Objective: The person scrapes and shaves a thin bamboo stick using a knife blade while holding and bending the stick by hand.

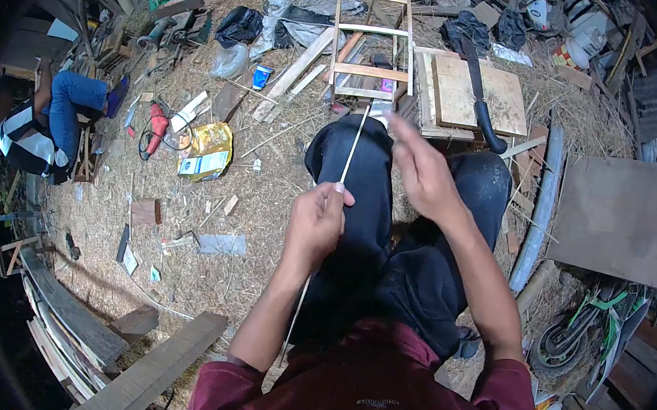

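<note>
My left hand (pixel 316 223) is closed around a thin, pale wooden strip (pixel 355 146), which looks like split cane or bamboo. The strip runs over my left thigh, its upper end near the knee and its lower end passing beside my left forearm. My right hand (pixel 424 178) is raised over the gap between my knees, to the right of the strip. Motion smears its fingertips, so their grip is unclear. A pale, blurred flat piece (pixel 381 110) shows just beyond those fingertips, by the strip's upper end; whether the hand touches it I cannot make out.
Ahead stands a wooden frame (pixel 371 72). Right of it, a dark-handled long blade (pixel 481 113) lies on wooden boards (pixel 452 91). A red power tool (pixel 156 129) and yellow packet (pixel 208 151) lie left. Another person (pixel 58 119) sits far left; a beam (pixel 162 362) juts in lower left.
</note>
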